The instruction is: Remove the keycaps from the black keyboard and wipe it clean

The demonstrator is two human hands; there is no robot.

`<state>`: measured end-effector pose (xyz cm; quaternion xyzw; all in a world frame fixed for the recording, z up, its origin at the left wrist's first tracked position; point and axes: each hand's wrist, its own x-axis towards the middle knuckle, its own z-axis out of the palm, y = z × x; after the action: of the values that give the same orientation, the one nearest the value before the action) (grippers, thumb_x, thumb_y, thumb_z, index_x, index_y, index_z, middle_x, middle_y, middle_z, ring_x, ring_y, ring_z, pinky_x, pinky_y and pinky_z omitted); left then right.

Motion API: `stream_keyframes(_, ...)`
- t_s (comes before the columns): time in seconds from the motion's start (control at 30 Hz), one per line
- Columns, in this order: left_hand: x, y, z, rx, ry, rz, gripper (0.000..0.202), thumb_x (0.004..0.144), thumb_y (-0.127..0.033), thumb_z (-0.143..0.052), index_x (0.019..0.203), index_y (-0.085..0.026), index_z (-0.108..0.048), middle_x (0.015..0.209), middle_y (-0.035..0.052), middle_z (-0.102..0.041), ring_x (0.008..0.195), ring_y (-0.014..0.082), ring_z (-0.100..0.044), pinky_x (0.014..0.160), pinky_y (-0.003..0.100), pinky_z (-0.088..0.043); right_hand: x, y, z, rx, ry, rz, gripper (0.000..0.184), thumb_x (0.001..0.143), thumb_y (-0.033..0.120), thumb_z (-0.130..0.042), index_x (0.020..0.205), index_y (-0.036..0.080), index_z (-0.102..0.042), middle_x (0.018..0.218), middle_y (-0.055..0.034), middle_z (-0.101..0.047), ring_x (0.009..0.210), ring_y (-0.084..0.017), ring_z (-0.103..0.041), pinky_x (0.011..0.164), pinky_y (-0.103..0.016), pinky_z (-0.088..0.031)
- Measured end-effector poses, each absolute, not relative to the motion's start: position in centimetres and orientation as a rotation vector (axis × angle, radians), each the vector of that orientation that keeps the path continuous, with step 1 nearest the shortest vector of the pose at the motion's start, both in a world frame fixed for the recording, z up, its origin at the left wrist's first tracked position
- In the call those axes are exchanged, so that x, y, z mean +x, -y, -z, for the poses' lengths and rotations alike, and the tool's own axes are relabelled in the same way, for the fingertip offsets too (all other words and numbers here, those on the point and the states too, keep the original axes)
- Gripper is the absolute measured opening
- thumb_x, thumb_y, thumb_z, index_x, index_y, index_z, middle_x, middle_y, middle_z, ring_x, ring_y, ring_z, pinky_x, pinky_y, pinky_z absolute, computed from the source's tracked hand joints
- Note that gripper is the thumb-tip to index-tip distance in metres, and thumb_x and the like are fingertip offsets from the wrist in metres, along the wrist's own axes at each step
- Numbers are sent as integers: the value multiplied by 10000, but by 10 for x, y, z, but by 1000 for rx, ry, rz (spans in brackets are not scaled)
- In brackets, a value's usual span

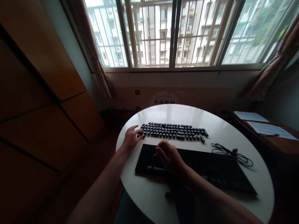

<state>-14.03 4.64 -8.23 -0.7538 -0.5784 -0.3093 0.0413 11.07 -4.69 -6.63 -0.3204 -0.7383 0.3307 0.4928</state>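
A black keyboard base (pixel 210 172) without keycaps lies near the front of the round white table (pixel 233 127). Behind it, several black keycaps (pixel 173 130) are laid out in rows on the tabletop. My left hand (pixel 131 138) rests at the left end of those rows, fingers pinching a keycap there. My right hand (pixel 170 157) hovers over the left part of the keyboard base, fingers closed on a thin wire tool whose tip shows near the keycaps.
A coiled black cable (pixel 233 154) lies on the table to the right. A side desk at the right holds papers (pixel 268 129) and a pen. Wooden cabinets stand at the left. A barred window is behind the table.
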Motion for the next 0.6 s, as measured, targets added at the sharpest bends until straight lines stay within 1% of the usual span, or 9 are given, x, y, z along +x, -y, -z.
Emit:
stream_keyframes(0.1, -132, -36, 75, -2247, 1630, 1136, 129, 852, -225, -674, 949, -204, -756, 1224, 108, -657, 1187, 298, -561, 1056, 480, -440, 104, 49, 75, -783, 1722, -998, 274, 983, 450, -506, 872, 199, -519, 600, 38, -525, 511, -114, -471, 531, -226, -383)
stream_keyframes(0.2, -118, -18, 70, -2278, 1509, 1293, 138, 913, -226, -594, 909, -187, -726, 1018, 81, -697, 1034, 245, -604, 958, 412, -494, 100, 54, 79, -803, 1789, -1065, 263, 981, 437, -515, 869, 199, -524, 594, 40, -527, 514, -116, -479, 537, -228, -381)
stream_keyframes(0.23, -113, -11, 70, -2335, 1484, 1309, 140, 923, -226, -581, 919, -189, -716, 985, 69, -696, 1005, 231, -608, 931, 391, -503, 100, 55, 79, -805, 1827, -1064, 246, 977, 420, -524, 870, 199, -528, 606, 37, -540, 528, -118, -491, 547, -229, -382)
stream_keyframes(0.33, -98, 8, 74, -2520, 1435, 1295, 117, 916, -203, -582, 920, -193, -699, 959, 55, -690, 969, 213, -611, 888, 361, -507, 101, 58, 77, -808, 1933, -1022, 185, 968, 360, -539, 879, 198, -535, 666, 20, -588, 581, -129, -528, 586, -235, -389)
stream_keyframes(0.43, -89, 17, 77, -2727, 1388, 1180, 99, 901, -184, -594, 910, -194, -692, 934, 49, -685, 913, 200, -611, 838, 337, -511, 101, 57, 76, -802, 1976, -963, 161, 964, 333, -537, 877, 198, -536, 727, 3, -614, 630, -139, -551, 618, -241, -392)
stream_keyframes(0.6, -86, 16, 76, -2824, 1361, 1115, 105, 879, -161, -602, 902, -186, -701, 927, 54, -690, 882, 193, -618, 805, 327, -505, 100, 54, 79, -842, 1974, -930, 168, 964, 330, -528, 861, 197, -531, 727, -6, -613, 635, -148, -553, 618, -245, -387)
